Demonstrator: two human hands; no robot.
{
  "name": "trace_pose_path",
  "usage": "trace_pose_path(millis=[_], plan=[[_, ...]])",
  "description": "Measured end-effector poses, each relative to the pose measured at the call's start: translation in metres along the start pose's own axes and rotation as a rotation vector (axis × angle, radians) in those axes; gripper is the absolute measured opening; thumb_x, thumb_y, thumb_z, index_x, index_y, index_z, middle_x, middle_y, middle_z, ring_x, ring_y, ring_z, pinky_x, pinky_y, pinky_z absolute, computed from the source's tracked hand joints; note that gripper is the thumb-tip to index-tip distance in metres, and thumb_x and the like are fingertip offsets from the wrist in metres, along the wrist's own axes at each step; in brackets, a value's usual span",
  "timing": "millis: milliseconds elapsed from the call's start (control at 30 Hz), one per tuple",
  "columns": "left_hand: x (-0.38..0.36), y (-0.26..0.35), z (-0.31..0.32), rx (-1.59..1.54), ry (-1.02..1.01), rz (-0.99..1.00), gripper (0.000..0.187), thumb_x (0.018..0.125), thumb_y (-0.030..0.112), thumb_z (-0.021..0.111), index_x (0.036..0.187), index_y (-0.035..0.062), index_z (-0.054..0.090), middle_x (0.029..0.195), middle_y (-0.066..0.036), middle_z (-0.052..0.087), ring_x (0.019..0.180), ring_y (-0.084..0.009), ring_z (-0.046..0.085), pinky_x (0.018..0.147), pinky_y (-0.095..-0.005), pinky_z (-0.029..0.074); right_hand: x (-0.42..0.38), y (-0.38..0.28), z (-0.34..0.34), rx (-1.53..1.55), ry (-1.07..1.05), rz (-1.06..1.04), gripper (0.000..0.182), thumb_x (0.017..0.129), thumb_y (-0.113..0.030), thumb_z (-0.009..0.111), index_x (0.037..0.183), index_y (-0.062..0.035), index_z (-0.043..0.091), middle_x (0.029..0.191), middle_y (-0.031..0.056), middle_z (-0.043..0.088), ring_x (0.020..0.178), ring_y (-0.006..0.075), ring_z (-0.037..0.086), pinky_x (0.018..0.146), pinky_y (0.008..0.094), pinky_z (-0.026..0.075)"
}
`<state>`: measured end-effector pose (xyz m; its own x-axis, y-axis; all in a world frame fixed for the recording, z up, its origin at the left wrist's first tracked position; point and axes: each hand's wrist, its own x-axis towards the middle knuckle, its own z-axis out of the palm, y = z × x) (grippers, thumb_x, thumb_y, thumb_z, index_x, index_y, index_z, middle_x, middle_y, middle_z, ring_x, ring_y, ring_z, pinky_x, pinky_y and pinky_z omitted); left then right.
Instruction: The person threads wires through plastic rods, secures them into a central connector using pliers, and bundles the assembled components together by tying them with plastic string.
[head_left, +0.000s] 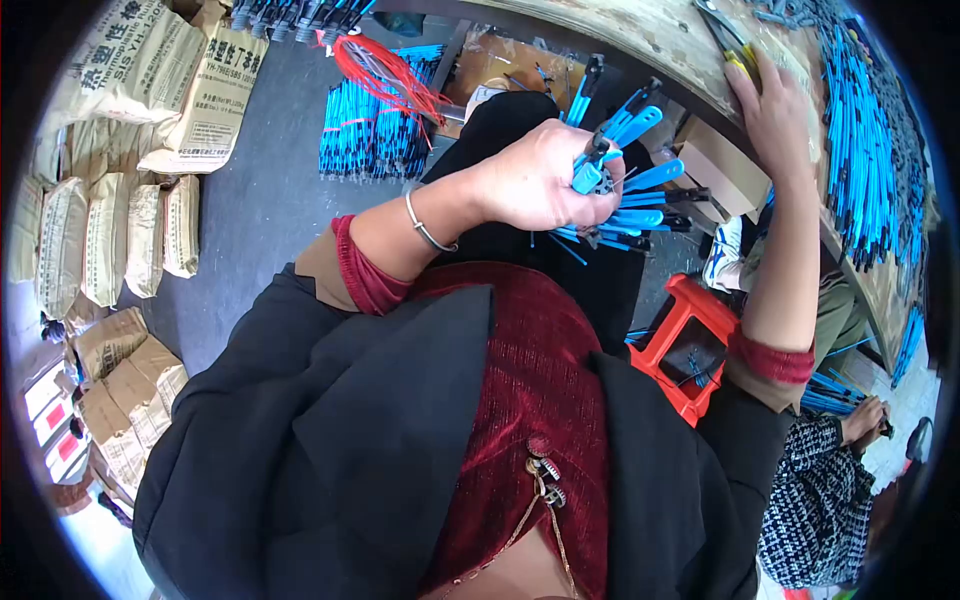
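Red velvet top (545,380) foremost, a worker's left hand (560,185) grasps blue-and-black pieces (658,176) at two o'clock; farther out, the right hand (782,112) touches scissors (741,62) on the table (655,22), grip unclear. Loosened left-hand pressure could spill the splayed bunch.

The left hand (560,185) blocks part of its blue sticks (655,176) from me; beyond it, leftward, another bundle (300,14) is cut off

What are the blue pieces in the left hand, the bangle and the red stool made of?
The blue pieces look like smooth plastic, evenly coloured; the bangle seems polished metal, from its silvery shine; the red stool is probably moulded plastic, glossy, uniformly red.
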<state>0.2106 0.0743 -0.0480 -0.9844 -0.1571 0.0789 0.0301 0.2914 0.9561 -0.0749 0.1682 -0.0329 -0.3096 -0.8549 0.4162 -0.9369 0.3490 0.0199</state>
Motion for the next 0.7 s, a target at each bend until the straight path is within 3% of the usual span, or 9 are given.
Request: trace_pose_path(millis=[67,167,233,300,367,433,500,567,700], plan=[[-0.002,0.003,0.001,-0.070,0.020,-0.048,0.011,0.076,0.009,0.063,0.084,0.0020,0.061,0.077,-0.005,0.064,0.070,-0.0140,0.060,0.067,-0.0269,0.047,0.001,-0.002,-0.001,-0.003,0.030,0.004,0.047,0.087,-0.040,0.052,0.116,-0.0046,0.054,0.101,0.0210,0.059,0.097,0.0347,0.055,0.084,0.0412,0.043],[-0.005,0.005,-0.007,-0.133,-0.013,-0.035,0.011,0.078,0.010,0.064,0.085,0.0023,0.062,0.077,-0.005,0.063,0.071,-0.0126,0.059,0.068,-0.0262,0.047,-0.019,-0.019,-0.036,0.512,0.257,0.216,0.043,0.089,-0.033,0.051,0.120,-0.0035,0.050,0.098,0.0157,0.059,0.091,0.0257,0.057,0.081,0.0366,0.045],[-0.007,0.001,-0.010,-0.126,-0.056,0.030,0.011,0.078,0.011,0.064,0.085,0.0024,0.062,0.077,-0.005,0.064,0.071,-0.0125,0.059,0.068,-0.0263,0.047,-0.056,-0.026,-0.048,1.592,0.221,0.550,0.052,0.088,-0.027,0.054,0.131,-0.0054,0.036,0.096,0.0102,0.055,0.085,0.0197,0.057,0.078,0.0333,0.049],[-0.005,0.001,-0.009,-0.164,-0.080,-0.042,0.011,0.075,0.009,0.067,0.082,0.0023,0.062,0.077,-0.005,0.064,0.072,-0.0129,0.060,0.068,-0.0263,0.048,-0.122,-0.080,-0.056,1.836,-0.208,0.461,0.069,0.081,-0.015,0.060,0.138,-0.0094,0.021,0.099,0.0089,0.051,0.083,0.0198,0.057,0.079,0.0351,0.051],[-0.002,0.001,-0.008,-0.182,-0.048,-0.046,0.015,0.072,0.008,0.070,0.083,0.0023,0.062,0.076,-0.005,0.065,0.070,-0.0129,0.061,0.067,-0.0263,0.048,-0.160,-0.109,-0.060,1.856,-0.317,0.717,0.078,0.075,-0.003,0.058,0.139,-0.0091,0.016,0.109,0.0124,0.048,0.094,0.0227,0.055,0.082,0.0385,0.051],[0.001,0.001,-0.009,-0.228,-0.035,-0.051,0.019,0.069,0.008,0.072,0.084,0.0020,0.061,0.075,-0.006,0.065,0.069,-0.0126,0.060,0.067,-0.0264,0.048,-0.184,-0.135,-0.051,1.590,-0.130,0.699,0.077,0.072,0.007,0.051,0.139,-0.0079,0.016,0.117,0.0154,0.044,0.106,0.0241,0.049,0.086,0.0390,0.048],[0.002,-0.002,-0.006,-0.219,-0.044,-0.036,0.023,0.068,0.006,0.073,0.087,0.0012,0.061,0.075,-0.006,0.065,0.071,-0.0125,0.061,0.068,-0.0266,0.049,-0.188,-0.133,-0.047,0.714,-0.043,0.383,0.066,0.070,0.008,0.053,0.131,-0.0035,0.034,0.123,0.0217,0.041,0.110,0.0330,0.046,0.090,0.0435,0.042],[0.002,0.001,-0.006,-0.226,-0.058,-0.034,0.025,0.067,0.005,0.074,0.089,0.0005,0.062,0.076,-0.006,0.065,0.072,-0.0127,0.061,0.069,-0.0266,0.049,-0.182,-0.121,-0.036,0.353,0.208,0.109,0.053,0.069,0.007,0.057,0.120,-0.0036,0.047,0.123,0.0217,0.042,0.108,0.0377,0.045,0.090,0.0461,0.040],[0.000,0.003,-0.008,-0.262,-0.049,-0.060,0.025,0.068,0.007,0.074,0.090,0.0001,0.064,0.077,-0.006,0.065,0.074,-0.0117,0.061,0.069,-0.0264,0.049,-0.169,-0.085,-0.043,-0.061,0.384,-0.187,0.035,0.075,-0.012,0.067,0.104,-0.0293,0.057,0.118,0.0095,0.047,0.112,0.0312,0.041,0.099,0.0526,0.032]])
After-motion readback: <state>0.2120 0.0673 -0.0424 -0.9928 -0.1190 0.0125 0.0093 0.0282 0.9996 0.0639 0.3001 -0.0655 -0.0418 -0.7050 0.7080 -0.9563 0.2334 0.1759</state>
